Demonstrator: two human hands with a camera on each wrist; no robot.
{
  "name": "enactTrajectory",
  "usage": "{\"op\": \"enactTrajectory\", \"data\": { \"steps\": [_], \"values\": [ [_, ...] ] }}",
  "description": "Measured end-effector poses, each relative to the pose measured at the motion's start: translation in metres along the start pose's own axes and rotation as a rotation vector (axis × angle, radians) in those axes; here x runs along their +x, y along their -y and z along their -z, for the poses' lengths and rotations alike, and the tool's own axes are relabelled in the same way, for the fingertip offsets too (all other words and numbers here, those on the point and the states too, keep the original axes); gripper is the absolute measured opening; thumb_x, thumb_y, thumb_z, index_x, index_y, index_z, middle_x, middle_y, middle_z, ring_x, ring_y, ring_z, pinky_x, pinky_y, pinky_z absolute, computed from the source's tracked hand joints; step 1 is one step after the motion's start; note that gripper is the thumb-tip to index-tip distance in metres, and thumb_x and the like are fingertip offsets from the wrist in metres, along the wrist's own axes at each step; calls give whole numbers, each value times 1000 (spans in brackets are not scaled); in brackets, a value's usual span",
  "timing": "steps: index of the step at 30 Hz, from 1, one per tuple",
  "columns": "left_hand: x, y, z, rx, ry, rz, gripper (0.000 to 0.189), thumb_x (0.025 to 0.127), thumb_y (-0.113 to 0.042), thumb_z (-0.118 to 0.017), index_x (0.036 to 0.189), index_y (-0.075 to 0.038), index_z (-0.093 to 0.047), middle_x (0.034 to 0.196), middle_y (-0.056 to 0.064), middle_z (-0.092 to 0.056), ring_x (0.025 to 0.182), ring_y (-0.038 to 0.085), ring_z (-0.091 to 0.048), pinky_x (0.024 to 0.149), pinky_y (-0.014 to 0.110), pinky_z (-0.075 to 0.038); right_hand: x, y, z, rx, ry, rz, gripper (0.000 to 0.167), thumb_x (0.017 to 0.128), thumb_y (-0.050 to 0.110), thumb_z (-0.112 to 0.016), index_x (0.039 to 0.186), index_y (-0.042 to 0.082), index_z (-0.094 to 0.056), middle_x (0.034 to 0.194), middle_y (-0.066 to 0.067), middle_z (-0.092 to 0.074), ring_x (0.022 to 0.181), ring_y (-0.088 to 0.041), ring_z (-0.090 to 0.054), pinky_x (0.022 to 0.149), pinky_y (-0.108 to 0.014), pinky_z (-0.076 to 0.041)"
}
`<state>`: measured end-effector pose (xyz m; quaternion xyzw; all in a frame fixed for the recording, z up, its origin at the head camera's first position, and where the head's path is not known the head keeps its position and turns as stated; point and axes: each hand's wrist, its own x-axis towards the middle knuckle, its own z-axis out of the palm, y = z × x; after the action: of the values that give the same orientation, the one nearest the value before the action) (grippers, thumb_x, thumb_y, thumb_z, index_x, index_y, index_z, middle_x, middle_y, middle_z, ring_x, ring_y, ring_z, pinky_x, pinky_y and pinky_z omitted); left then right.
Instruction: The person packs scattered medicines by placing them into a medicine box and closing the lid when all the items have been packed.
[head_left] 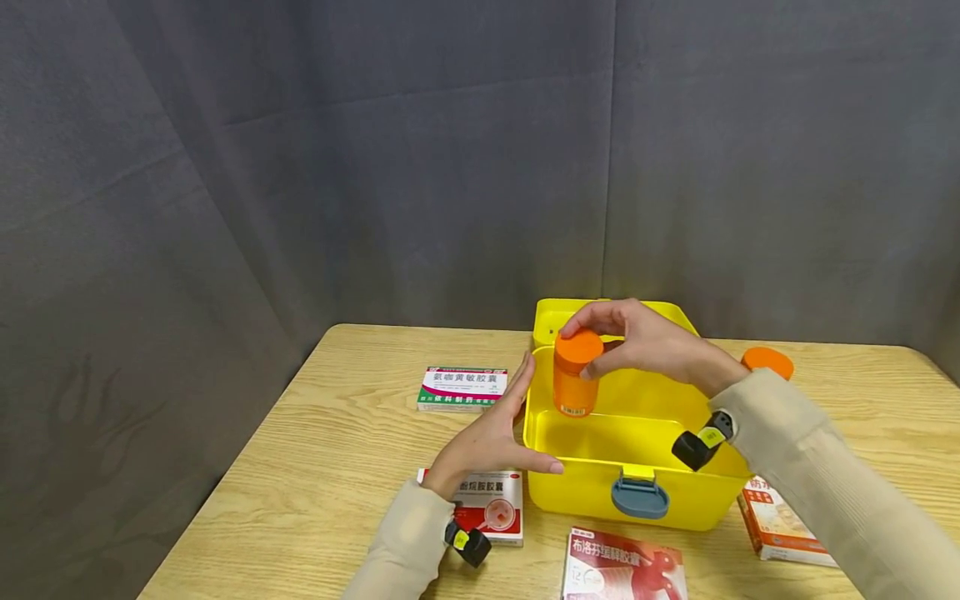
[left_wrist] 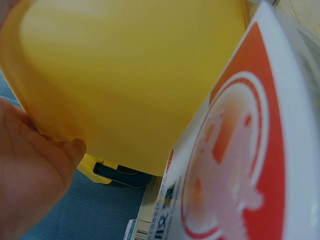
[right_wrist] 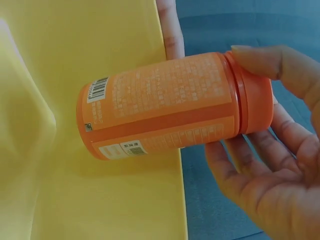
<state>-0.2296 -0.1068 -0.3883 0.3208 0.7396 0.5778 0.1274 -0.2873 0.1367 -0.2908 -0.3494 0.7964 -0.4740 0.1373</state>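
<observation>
My right hand pinches an orange medicine bottle by its cap, thumb on one side and fingers on the other. In the right wrist view the printed label and barcodes of the bottle show. Its lower end hangs inside the raised-lid yellow medicine box, near the left wall. My left hand rests against that box's left side, fingers straight along the wall and thumb stretched toward the front rim. A grey-blue latch sits on the box front.
A green-and-white medicine carton lies left of the yellow box. Red-and-white cartons lie near my left wrist and in front. At right are another orange-capped container and an orange-and-white carton. A grey curtain hangs behind the table.
</observation>
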Motion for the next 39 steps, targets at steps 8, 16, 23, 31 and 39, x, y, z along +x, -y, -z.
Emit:
{"op": "enactTrajectory", "data": {
  "steps": [8,16,23,31,39],
  "values": [
    [-1,2,-1,-22,-16,-24,119,78,-22,-81,156,-23,9,160,-8,17,146,29,-9,110,46,-28,6,-5,-1,41,71,-18,44,79,0,-78,119,3,-60,120,-12,-62,110,-29,-58,94,-38,-50],
    [-2,2,-2,27,-12,-15,119,78,-32,-81,156,-22,9,159,-10,17,146,27,-1,112,49,-21,8,-15,-6,26,72,-25,44,78,2,-79,118,5,-61,120,-10,-62,109,-27,-58,95,-39,-49],
    [-1,0,-4,26,-17,8,117,79,-20,-79,156,-24,9,159,-10,16,146,22,-6,112,45,-25,5,-26,-16,45,111,-17,44,78,6,-81,117,4,-61,123,-9,-62,113,-26,-58,96,-37,-48],
    [-2,0,-3,54,-22,51,117,78,-18,-80,156,-26,8,159,-11,14,145,15,-8,112,36,-25,7,-29,-23,81,159,-25,40,79,-2,-76,116,4,-60,122,-10,-62,113,-28,-57,95,-38,-49],
    [-3,2,-1,67,-20,36,116,79,-21,-79,156,-24,7,160,-9,15,146,14,-1,114,42,-18,9,-33,-28,113,171,-34,40,79,-3,-76,116,3,-61,121,-10,-62,113,-28,-57,96,-38,-48]
  ]
}}
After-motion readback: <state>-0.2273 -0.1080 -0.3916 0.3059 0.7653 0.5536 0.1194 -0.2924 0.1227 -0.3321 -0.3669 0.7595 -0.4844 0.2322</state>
